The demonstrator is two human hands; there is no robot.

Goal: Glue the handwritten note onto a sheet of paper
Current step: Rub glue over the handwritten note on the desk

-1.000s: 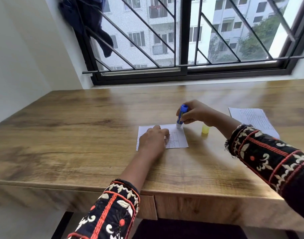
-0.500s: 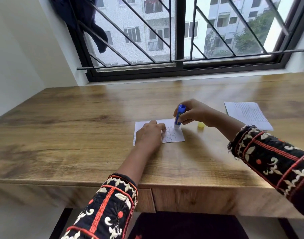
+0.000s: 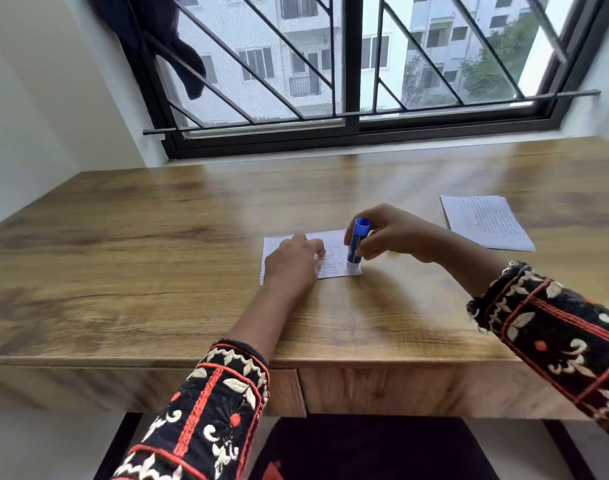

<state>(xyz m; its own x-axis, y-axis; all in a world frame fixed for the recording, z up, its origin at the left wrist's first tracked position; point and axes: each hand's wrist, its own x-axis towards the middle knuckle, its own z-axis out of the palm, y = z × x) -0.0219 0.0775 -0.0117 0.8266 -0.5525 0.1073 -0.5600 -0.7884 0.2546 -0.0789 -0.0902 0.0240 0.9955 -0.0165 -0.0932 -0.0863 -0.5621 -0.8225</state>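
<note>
1. The right hand (image 3: 395,233) grips a blue glue stick (image 3: 357,241), fingers and thumb curled round its barrel. The stick stands nearly upright, leaning slightly, with its lower end down on the gridded paper (image 3: 335,263).
2. The stick's tip meets that paper at its near right corner, where the picture is a little blurred.
3. The left hand (image 3: 294,266) rests on the middle of the gridded paper and holds nothing. Its fingers are bent down and press the paper onto the tabletop (image 3: 140,271); it sits just left of the glue stick, not touching it.
4. The gridded paper lies flat, its left edge showing beyond the left hand.
5. A written paper (image 3: 486,221), covered in lines of text, lies flat well to the right of the gridded paper and slightly farther back. Which of the two is the note I cannot tell.
6. Both forearms wear black sleeves (image 3: 209,410) embroidered in red and cream.
7. Beyond the gridded paper is a barred window (image 3: 353,81), with a dark cloth (image 3: 178,53) hanging at its left.
</note>
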